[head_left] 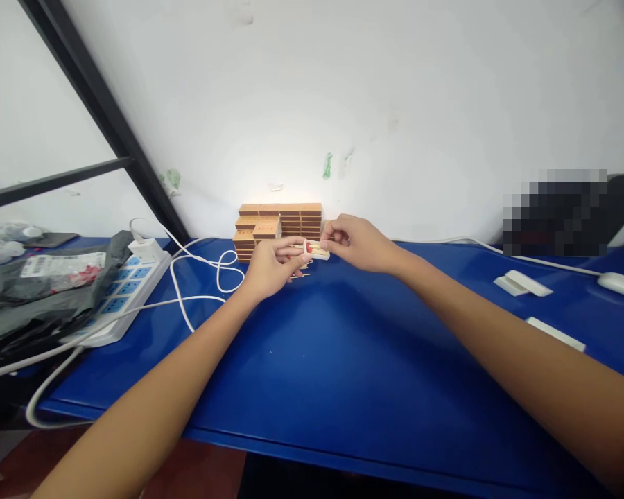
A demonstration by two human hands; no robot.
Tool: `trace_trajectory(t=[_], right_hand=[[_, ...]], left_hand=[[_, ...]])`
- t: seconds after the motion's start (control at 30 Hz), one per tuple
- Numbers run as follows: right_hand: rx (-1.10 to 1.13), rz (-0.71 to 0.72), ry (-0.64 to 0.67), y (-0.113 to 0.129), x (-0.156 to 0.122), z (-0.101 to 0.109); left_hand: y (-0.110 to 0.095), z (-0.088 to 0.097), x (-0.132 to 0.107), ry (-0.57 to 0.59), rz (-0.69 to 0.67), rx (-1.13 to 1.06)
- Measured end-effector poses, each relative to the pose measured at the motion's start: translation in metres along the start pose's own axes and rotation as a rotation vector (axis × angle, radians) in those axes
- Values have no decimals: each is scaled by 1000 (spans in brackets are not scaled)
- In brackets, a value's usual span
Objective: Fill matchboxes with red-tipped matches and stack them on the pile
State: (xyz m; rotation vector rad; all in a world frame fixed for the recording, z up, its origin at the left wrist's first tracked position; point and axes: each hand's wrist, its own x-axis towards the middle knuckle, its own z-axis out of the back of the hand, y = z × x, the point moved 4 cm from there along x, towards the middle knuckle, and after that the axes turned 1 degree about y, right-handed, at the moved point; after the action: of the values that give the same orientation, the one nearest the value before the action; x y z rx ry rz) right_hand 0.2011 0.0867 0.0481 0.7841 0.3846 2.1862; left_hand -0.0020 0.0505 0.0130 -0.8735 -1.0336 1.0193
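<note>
My left hand (273,265) and my right hand (358,242) meet over the far middle of the blue table (343,360). Between them sits a small open matchbox tray (317,249) with red-tipped matches inside. The left hand's fingers pinch its left end; the right hand's fingers are closed at its right end. A few loose matches (302,269) lie under the left hand. Directly behind, a stack of tan matchboxes (281,225) stands against the white wall.
A white and blue power strip (127,291) with white cables (202,277) lies at the left, beside grey plastic bags (41,291). Small white pieces (523,283) and a white device (621,284) lie at the right. A black metal frame (104,111) slants up the left wall.
</note>
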Motion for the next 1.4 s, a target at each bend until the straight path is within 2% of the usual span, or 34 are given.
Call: trace_trajectory(t=[0.23,0.4,0.77,0.9,1.07,1.4], right_hand=[[-28,-19,54,-2,0,-2],[-41,17,110,0,1,-3],[-25,-45,24,5,0,-11],[-1,-38,-20,6,-1,-5],[19,2,15,4,-1,-2],[0,-31,0,2,-1,-6]], left_hand=[[3,0,0,1,18,10],[3,-1,1,11,16,-6],[4,-2,0,34,16,-4],[5,0,1,11,22,-26],[3,-1,0,20,31,-27],[3,-1,0,39,29,-21]])
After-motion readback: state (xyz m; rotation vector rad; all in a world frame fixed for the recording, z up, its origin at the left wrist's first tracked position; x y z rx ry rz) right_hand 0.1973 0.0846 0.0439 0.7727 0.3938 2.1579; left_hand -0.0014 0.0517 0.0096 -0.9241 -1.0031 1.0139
